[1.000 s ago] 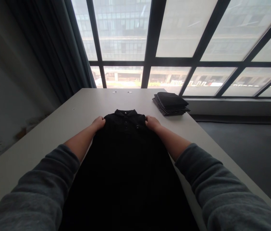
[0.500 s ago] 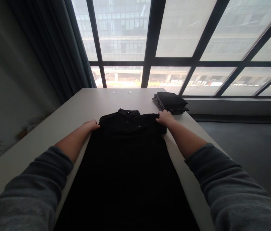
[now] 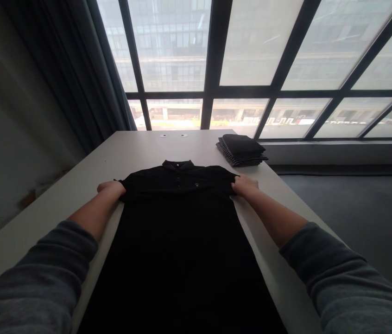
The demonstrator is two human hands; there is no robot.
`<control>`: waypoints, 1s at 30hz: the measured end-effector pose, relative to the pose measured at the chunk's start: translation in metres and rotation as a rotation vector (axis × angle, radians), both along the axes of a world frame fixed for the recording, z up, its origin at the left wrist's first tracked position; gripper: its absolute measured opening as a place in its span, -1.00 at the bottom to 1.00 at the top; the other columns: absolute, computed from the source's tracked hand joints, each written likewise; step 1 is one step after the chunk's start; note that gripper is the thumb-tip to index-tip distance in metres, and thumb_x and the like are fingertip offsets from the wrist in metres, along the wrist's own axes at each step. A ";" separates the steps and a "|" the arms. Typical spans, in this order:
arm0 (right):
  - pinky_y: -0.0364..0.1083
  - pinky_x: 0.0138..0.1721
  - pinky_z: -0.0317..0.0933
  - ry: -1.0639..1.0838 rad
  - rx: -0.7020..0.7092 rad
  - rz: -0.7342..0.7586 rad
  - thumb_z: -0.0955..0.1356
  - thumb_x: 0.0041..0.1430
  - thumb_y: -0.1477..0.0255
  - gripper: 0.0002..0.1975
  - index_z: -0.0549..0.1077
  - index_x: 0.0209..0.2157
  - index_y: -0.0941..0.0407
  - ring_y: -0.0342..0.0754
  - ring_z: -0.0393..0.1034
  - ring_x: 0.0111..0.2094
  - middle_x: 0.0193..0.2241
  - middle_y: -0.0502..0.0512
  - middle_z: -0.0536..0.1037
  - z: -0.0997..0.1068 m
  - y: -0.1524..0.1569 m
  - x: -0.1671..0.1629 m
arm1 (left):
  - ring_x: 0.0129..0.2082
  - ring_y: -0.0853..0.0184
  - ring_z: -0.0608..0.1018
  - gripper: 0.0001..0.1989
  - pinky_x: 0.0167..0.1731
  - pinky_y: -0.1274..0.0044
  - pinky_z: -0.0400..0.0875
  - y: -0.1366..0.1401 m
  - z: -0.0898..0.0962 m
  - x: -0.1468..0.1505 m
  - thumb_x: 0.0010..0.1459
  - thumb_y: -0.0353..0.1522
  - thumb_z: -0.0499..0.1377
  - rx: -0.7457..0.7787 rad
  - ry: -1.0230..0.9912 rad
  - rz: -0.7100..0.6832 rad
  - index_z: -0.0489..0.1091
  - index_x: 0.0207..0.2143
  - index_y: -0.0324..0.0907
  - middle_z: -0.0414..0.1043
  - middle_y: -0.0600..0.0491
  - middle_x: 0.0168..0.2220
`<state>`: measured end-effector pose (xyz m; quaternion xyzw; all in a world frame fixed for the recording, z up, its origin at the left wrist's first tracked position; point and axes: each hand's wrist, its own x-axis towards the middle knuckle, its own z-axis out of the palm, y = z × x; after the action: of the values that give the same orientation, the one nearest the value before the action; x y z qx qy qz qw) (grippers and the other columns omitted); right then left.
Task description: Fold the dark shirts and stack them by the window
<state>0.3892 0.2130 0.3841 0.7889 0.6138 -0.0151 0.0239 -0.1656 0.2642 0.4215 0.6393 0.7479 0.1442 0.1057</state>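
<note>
A black polo shirt (image 3: pixel 182 241) lies front up on the pale table (image 3: pixel 136 148), its collar at the far end and its lower part running out of view toward me. A small light mark shows on the chest. My left hand (image 3: pixel 111 187) is closed on the end of the sleeve at the left. Opposite it, my right hand (image 3: pixel 245 186) grips the other sleeve's end. Both sleeves are drawn outward from the shoulders. The fingertips are partly hidden by the cloth and the hands.
At the table's far right corner sits a stack of folded dark garments (image 3: pixel 242 150). Two round white fittings (image 3: pixel 184 135) are set near the back edge. Behind stand large windows (image 3: pixel 244 111), with a dark curtain (image 3: pixel 88 69) at the left.
Both hands have moved outward and slightly nearer. The sleeves, bunched close to the shoulders before, are now spread to the sides. The view has shifted a little.
</note>
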 end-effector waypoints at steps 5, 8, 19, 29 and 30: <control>0.47 0.30 -0.03 -0.031 0.014 0.031 0.35 0.35 0.28 -0.54 0.57 0.15 0.24 0.49 0.25 0.28 0.21 0.61 0.41 0.011 0.014 -0.021 | 0.38 -0.27 0.26 -0.35 0.30 -0.03 0.17 -0.004 -0.010 0.038 0.20 -0.12 0.23 -0.009 0.218 -0.002 0.38 0.27 -0.22 0.26 -0.41 0.35; 0.27 0.37 0.01 0.057 0.055 0.227 0.28 0.42 0.26 -0.48 0.47 0.27 0.22 0.36 0.18 0.37 0.30 0.52 0.38 0.009 0.026 -0.049 | 0.41 -0.09 0.25 -0.41 0.38 0.08 0.12 0.002 -0.023 0.070 0.34 -0.09 0.08 -0.062 0.236 -0.116 0.34 0.36 -0.02 0.21 -0.16 0.44; 0.37 0.46 -0.32 0.174 -0.029 0.179 0.06 0.51 -0.01 -0.29 -0.04 0.55 -0.07 0.28 -0.29 0.55 0.56 0.12 -0.20 -0.029 0.081 -0.079 | 0.53 -0.26 -0.11 -0.27 0.33 -0.28 -0.12 0.042 -0.057 0.114 0.37 0.13 -0.21 -0.193 0.249 0.023 -0.02 0.52 0.25 -0.26 0.04 0.59; 0.36 0.45 -0.22 0.157 -0.011 0.207 0.05 0.52 0.11 -0.34 0.32 0.41 0.15 0.30 -0.07 0.48 0.48 0.35 0.09 -0.005 0.113 -0.124 | 0.56 -0.02 -0.11 -0.27 0.46 -0.02 -0.29 0.081 -0.049 0.157 0.42 0.00 -0.17 -0.106 0.292 -0.178 0.01 0.54 -0.01 -0.18 0.01 0.58; 0.31 0.45 -0.18 0.166 -0.027 0.218 0.06 0.52 0.10 -0.34 0.31 0.42 0.14 0.27 -0.02 0.47 0.48 0.33 0.09 -0.005 0.118 -0.129 | 0.55 0.02 -0.06 -0.27 0.47 0.02 -0.22 0.084 -0.050 0.161 0.42 0.03 -0.18 -0.114 0.282 -0.210 0.01 0.54 0.03 -0.15 0.04 0.57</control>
<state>0.2604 0.3315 0.3796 0.7132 0.6955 -0.0859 -0.0152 -0.0049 0.3483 0.3711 0.7207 0.6915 -0.0013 0.0501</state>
